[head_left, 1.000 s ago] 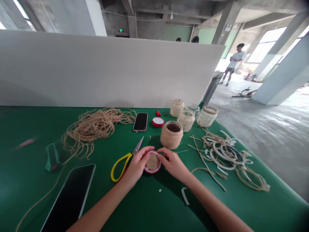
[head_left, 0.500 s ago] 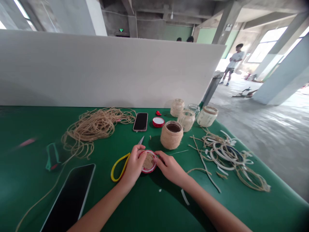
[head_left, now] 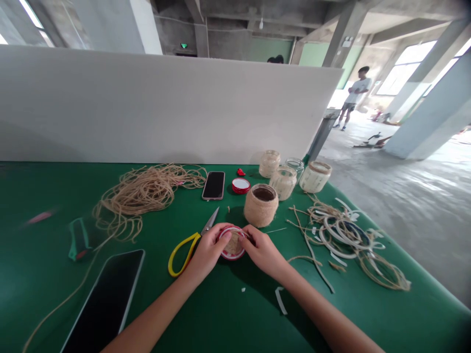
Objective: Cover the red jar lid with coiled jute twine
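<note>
So, left hand (head_left: 209,250) is clamped on the round red-and-white lid (head_left: 232,246): thumb bent over the left part of the face, other fingers around the far left edge. Right hand (head_left: 263,250) pinches the same lid from the right, thumb on the face near the rim, index at the far right edge, remaining fingers mostly hidden. Lid sits between the two sets of fingertips, tan fibre patch facing up; can't tell if its underside touches the green tabletop (head_left: 206,314). Yellow-handled metal scissors (head_left: 199,236) lie just left of the left hand, blades pointing away, part of the handles hidden by that hand. Just beyond the right hand: squat twine-wrapped jar (head_left: 260,210), upright, mouth open. Behind it, a red lid with a white inside (head_left: 241,184), a small red scrap (head_left: 240,172) and a dark-screened phone (head_left: 213,185). Four glass jars cluster to the far right of that. Out left, a big loose heap of tan twine (head_left: 147,189); nearer, a large black-screened tablet (head_left: 105,299). Out right, a tangle of twine and white strips (head_left: 344,235). White upright panel (head_left: 165,108) along the back edge.
</note>
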`<action>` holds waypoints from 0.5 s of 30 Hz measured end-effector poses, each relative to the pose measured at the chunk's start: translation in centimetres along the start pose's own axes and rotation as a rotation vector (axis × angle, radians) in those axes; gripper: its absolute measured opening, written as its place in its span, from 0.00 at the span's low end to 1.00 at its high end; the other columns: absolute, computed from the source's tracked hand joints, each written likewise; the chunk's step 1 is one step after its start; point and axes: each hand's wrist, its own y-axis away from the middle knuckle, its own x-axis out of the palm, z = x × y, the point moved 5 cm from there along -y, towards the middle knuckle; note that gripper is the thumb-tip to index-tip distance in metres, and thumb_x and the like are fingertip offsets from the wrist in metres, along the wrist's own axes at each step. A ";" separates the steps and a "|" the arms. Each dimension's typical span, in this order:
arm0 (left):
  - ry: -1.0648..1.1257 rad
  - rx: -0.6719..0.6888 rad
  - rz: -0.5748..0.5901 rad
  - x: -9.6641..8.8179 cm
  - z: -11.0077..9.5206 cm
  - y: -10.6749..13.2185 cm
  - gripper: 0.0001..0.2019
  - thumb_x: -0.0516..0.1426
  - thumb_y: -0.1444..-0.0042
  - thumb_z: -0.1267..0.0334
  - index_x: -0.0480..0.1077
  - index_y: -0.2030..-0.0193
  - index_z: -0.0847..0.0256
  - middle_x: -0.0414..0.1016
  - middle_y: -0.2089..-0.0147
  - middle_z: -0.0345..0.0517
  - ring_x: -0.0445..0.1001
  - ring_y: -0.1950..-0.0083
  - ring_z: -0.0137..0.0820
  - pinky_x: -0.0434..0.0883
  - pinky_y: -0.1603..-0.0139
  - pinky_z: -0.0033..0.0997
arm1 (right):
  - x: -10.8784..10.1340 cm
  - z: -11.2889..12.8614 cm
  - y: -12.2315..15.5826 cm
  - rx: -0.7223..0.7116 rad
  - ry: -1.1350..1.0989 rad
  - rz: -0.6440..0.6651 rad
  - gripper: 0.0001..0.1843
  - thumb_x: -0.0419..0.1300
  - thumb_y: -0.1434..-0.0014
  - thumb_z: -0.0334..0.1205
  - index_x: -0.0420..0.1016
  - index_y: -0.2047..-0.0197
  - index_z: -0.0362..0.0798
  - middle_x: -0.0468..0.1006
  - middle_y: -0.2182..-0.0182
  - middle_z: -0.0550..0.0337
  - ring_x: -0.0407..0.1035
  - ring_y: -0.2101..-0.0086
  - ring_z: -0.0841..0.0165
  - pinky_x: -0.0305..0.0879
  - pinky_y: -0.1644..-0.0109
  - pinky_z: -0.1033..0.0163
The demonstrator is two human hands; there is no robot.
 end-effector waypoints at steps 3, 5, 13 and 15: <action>0.007 -0.045 0.003 0.0 0.1 -0.1 0.11 0.55 0.49 0.58 0.68 0.63 0.62 0.74 0.68 0.43 0.73 0.65 0.33 0.69 0.65 0.29 | -0.3 0.3 0.1 -0.007 0.076 -0.012 0.07 0.51 0.42 0.38 0.67 0.61 0.46 0.71 0.73 0.62 0.63 0.74 0.72 0.57 0.72 0.68; 0.016 -0.065 -0.006 0.0 0.1 0.0 0.09 0.56 0.50 0.59 0.68 0.65 0.62 0.74 0.70 0.41 0.73 0.67 0.32 0.69 0.66 0.29 | -0.4 0.5 0.1 -0.014 0.112 -0.018 0.08 0.51 0.42 0.38 0.66 0.59 0.47 0.71 0.74 0.62 0.63 0.76 0.72 0.56 0.72 0.68; 0.026 -0.102 0.024 0.2 0.1 0.1 0.08 0.53 0.49 0.62 0.68 0.64 0.62 0.75 0.67 0.42 0.73 0.64 0.34 0.68 0.61 0.31 | -0.4 0.7 0.2 -0.038 0.135 -0.014 0.08 0.51 0.42 0.38 0.64 0.59 0.48 0.66 0.79 0.66 0.60 0.79 0.72 0.54 0.75 0.69; 0.022 -0.094 0.029 0.2 0.3 0.0 0.09 0.53 0.48 0.60 0.68 0.63 0.62 0.75 0.66 0.43 0.73 0.62 0.35 0.68 0.61 0.32 | -0.3 0.9 0.3 -0.055 0.149 -0.016 0.08 0.50 0.42 0.38 0.65 0.58 0.48 0.67 0.78 0.65 0.60 0.78 0.72 0.54 0.75 0.69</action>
